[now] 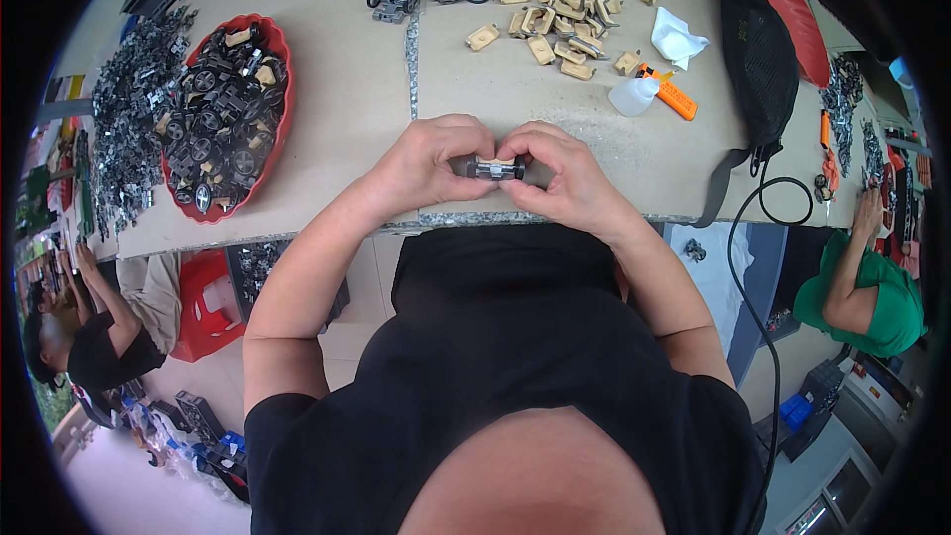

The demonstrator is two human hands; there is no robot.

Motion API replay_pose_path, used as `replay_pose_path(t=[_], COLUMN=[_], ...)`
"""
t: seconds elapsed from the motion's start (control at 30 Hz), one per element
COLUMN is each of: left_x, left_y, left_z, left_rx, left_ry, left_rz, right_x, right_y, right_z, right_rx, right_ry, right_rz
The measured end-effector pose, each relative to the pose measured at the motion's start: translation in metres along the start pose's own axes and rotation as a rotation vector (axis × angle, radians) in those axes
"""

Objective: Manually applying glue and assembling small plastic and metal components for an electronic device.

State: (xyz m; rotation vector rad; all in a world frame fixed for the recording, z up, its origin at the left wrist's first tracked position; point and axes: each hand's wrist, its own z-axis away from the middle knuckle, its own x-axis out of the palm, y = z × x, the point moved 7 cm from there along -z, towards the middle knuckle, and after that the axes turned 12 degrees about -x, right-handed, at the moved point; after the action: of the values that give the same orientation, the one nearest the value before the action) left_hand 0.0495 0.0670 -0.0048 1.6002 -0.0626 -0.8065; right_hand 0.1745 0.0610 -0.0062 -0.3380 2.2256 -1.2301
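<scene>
Pinching small toy part [492,169] in fingers of left hand [441,160] and right hand [565,178]; looks like fitting step, so probably squeeze evenly next.

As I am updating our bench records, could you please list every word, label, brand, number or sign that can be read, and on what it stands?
Nothing reads clearly enough to quote.
Orange item: dark marks, too small to read.
Black bag: faint mark, too blurred.
Held black-and-silver part: no lettering discernible.
</scene>
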Motion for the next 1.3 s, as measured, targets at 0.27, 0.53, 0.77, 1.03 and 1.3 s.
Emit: replay_pose_path(t=[0.27, 0.53, 0.77, 1.03, 1.3], left_x=[-0.003, -0.001, 0.002, -0.001, 0.006], left_y=[0.011, 0.011, 0.009, 0.012, 0.048], left_z=[0.005, 0.005, 0.005, 0.008, 0.029], left_rx=[0.114, 0.146, 0.180, 0.185, 0.450], left_ry=[0.120, 0.090, 0.079, 0.164, 0.553], left_rz=[-0.125, -0.116, -0.035, -0.120, -0.698], right_x=[-0.002, -0.003, -0.003, -0.003, 0.000], right_y=[0.000, 0.002, 0.001, 0.002, 0.024], right_z=[-0.003, -0.003, -0.002, -0.004, 0.002], right_rx=[0.019, 0.052, -0.013, -0.005, 0.488], right_ry=[-0.042, -0.062, -0.066, -0.079, 0.234], right_rz=[0.005, -0.035, -0.043, -0.047, -0.604])
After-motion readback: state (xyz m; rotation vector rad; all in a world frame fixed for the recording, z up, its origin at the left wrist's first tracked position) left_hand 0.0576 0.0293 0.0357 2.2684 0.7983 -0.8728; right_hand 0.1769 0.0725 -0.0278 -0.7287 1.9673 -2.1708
